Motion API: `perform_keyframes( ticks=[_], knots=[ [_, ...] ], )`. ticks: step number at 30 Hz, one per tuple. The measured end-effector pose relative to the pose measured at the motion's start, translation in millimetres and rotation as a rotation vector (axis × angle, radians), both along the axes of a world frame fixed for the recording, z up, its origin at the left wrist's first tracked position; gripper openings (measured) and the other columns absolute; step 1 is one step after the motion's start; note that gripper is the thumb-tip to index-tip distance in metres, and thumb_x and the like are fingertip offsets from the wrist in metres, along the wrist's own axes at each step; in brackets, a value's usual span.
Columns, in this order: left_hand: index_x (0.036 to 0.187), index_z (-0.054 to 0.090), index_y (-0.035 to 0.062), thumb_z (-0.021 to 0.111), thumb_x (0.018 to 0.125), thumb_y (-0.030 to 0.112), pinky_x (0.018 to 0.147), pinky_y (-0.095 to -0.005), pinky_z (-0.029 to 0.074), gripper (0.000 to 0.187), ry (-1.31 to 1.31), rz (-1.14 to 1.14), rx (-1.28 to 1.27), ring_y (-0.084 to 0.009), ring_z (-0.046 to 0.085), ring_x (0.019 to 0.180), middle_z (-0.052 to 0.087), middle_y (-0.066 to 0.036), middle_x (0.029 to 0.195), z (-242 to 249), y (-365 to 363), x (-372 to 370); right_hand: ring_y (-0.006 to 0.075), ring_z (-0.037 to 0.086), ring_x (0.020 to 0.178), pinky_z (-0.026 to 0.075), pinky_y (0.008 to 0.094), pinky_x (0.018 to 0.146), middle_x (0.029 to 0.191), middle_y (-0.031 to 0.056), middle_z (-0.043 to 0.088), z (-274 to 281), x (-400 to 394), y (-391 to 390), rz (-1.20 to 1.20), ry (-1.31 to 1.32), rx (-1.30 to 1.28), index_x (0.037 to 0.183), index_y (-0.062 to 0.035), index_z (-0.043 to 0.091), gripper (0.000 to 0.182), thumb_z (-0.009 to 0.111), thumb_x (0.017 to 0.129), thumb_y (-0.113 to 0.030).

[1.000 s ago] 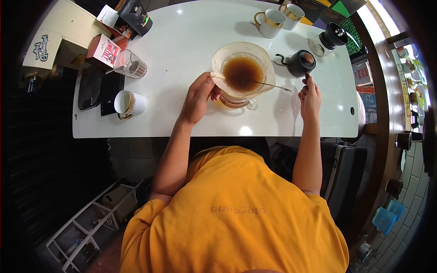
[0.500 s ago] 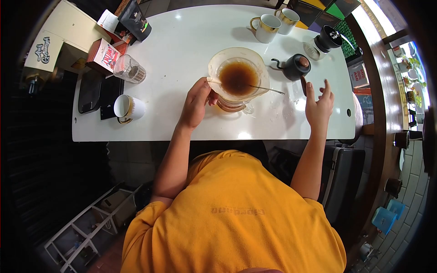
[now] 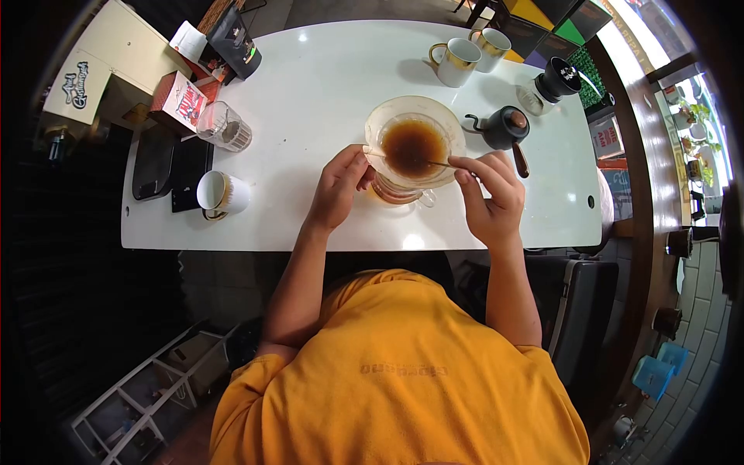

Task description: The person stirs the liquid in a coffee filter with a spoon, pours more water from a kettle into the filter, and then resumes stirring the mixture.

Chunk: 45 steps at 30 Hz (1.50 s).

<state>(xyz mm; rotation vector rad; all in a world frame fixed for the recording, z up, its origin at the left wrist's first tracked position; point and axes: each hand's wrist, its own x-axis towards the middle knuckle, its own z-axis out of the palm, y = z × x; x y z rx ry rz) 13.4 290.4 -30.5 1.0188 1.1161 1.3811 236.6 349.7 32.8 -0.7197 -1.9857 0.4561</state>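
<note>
A pale paper coffee filter sits in a dripper holding dark brown coffee. Beneath it is a glass server, partly hidden, with brown liquid inside. My left hand is closed at the filter's left edge, fingers pinching the paper there; whether they also grip the dripper is hidden. Between the thumb and fingers of my right hand is the handle of a thin spoon, its far end dipped in the coffee. A black gooseneck kettle with a wooden handle stands just beyond my right hand.
Two white-and-gold mugs and a hand grinder stand at the back right. Leftward are a ribbed glass, another mug, a black tray and a dark coffee bag. The white table's front edge is near my body.
My right hand has moved left from beside the kettle handle and taken hold of the spoon. My left hand stays at the filter's edge. The view has shifted slightly.
</note>
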Motion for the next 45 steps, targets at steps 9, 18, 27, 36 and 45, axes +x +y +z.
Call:
perform_keyframes(
  ticks=[9, 18, 27, 36, 45],
  knots=[
    [0.105, 0.058, 0.0012, 0.039, 0.1, 0.022, 0.067, -0.0211, 0.038, 0.028, -0.02, -0.008, 0.022, -0.0051, 0.045, 0.072, 0.053, 0.002, 0.077, -3.2, 9.3, -3.5, 0.0167, 0.051, 0.064, 0.04, 0.0269, 0.06, 0.07, 0.0035, 0.063, 22.9, -7.5, 19.3, -0.036, 0.004, 0.083, 0.09, -0.0044, 0.071, 0.015, 0.067, 0.076, 0.001],
    [0.096, 0.056, 0.0008, 0.04, 0.1, 0.02, 0.067, -0.0209, 0.038, 0.025, 0.009, -0.013, 0.044, -0.0056, 0.042, 0.072, 0.049, 0.002, 0.076, 0.9, 9.4, -1.9, 0.0174, 0.051, 0.063, 0.041, 0.0272, 0.058, 0.069, 0.0051, 0.062, 14.1, -11.8, 18.3, -0.037, -0.054, 0.075, 0.088, -0.0021, 0.07, 0.012, 0.067, 0.078, 0.002],
    [0.094, 0.055, 0.0012, 0.04, 0.1, 0.019, 0.066, -0.0211, 0.038, 0.024, 0.033, -0.032, 0.05, -0.0057, 0.042, 0.071, 0.048, 0.002, 0.075, 0.9, 10.5, -2.5, 0.0177, 0.051, 0.06, 0.04, 0.0271, 0.055, 0.068, 0.0065, 0.062, 14.0, -14.0, 9.2, -0.065, 0.035, 0.023, 0.086, 0.0006, 0.068, 0.009, 0.065, 0.078, 0.004],
    [0.102, 0.057, 0.0013, 0.038, 0.099, 0.023, 0.066, -0.0212, 0.037, 0.029, 0.074, -0.051, 0.075, -0.005, 0.041, 0.072, 0.052, 0.003, 0.082, -6.2, 11.5, -4.4, 0.0174, 0.049, 0.059, 0.038, 0.0268, 0.054, 0.067, 0.0047, 0.06, 23.2, -13.6, -6.5, -0.006, 0.039, 0.103, 0.087, -0.0006, 0.068, 0.013, 0.065, 0.075, 0.006],
    [0.097, 0.057, 0.0, 0.044, 0.098, 0.016, 0.071, -0.0211, 0.04, 0.021, 0.114, 0.04, 0.132, -0.0066, 0.047, 0.075, 0.053, 0.002, 0.082, -11.8, 14.2, -4.2, 0.0183, 0.05, 0.061, 0.039, 0.0282, 0.055, 0.066, 0.0051, 0.059, 10.3, -18.6, -0.1, -0.068, -0.02, 0.108, 0.087, -0.0011, 0.068, 0.011, 0.066, 0.077, 0.004]
  ],
)
